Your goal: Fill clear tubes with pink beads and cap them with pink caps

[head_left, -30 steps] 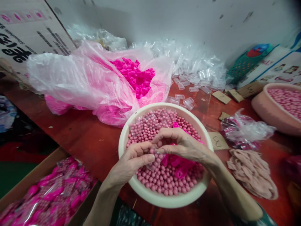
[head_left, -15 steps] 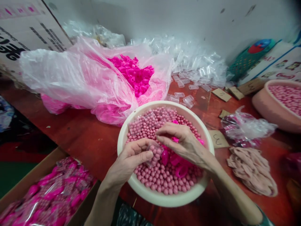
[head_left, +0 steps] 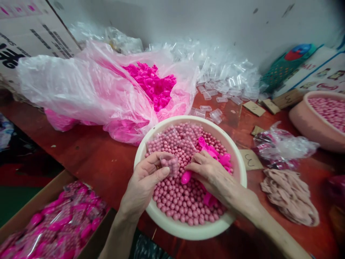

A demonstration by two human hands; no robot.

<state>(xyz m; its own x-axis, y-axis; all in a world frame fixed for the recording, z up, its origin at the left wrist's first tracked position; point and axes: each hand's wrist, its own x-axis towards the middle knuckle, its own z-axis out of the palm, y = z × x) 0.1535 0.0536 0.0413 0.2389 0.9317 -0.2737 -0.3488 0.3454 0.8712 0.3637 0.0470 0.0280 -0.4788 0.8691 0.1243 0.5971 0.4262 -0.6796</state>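
Head view is showing a cardboard box (head_left: 51, 223) nearest at the lower left, holding filled pink packets, beside the red desk (head_left: 88, 154). Just beyond, a cream basin (head_left: 188, 230) is sitting on the desk, full of pink beads (head_left: 178, 198). Both hands are working inside it: the left hand (head_left: 142, 183) is pinching a small clear tube (head_left: 171, 163) packed with beads between thumb and fingers, while the right hand (head_left: 212, 176) is closing its fingertips on a bright pink cap (head_left: 186, 177) lying on the beads just right of the tube, more caps resting by its knuckles. To the right, a card marked "3" (head_left: 250, 160) is lying beside a crumpled clear bag (head_left: 283, 147) and a heap of beige cloth (head_left: 291, 198). Farther back, a large plastic bag (head_left: 88, 86) is spilling pink caps, a pile of empty clear tubes (head_left: 223, 75) is spreading along the wall, and a second pink bowl (head_left: 302, 124) of beads is standing at the right. Printing on the far-left carton (head_left: 24, 36) is too cropped to read.
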